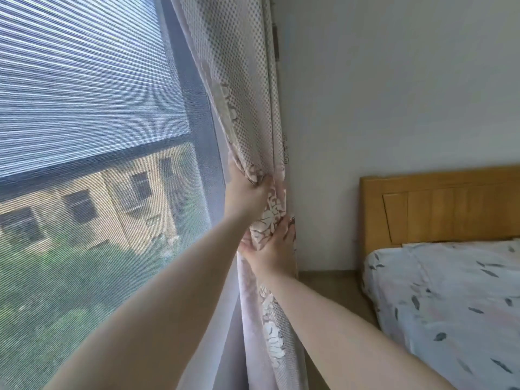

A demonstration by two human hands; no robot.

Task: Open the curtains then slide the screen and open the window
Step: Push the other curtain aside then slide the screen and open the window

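From my head camera, my left hand (249, 192) is clenched around the bunched patterned curtain (247, 108), which hangs gathered at the right edge of the window against the wall (394, 94). Just below it my right hand (271, 249) grips the same bundle, fingers (285, 230) wrapped over the floral fabric. The mesh screen (84, 192) covers the window to my left; the bed (450, 291) lies to my right.
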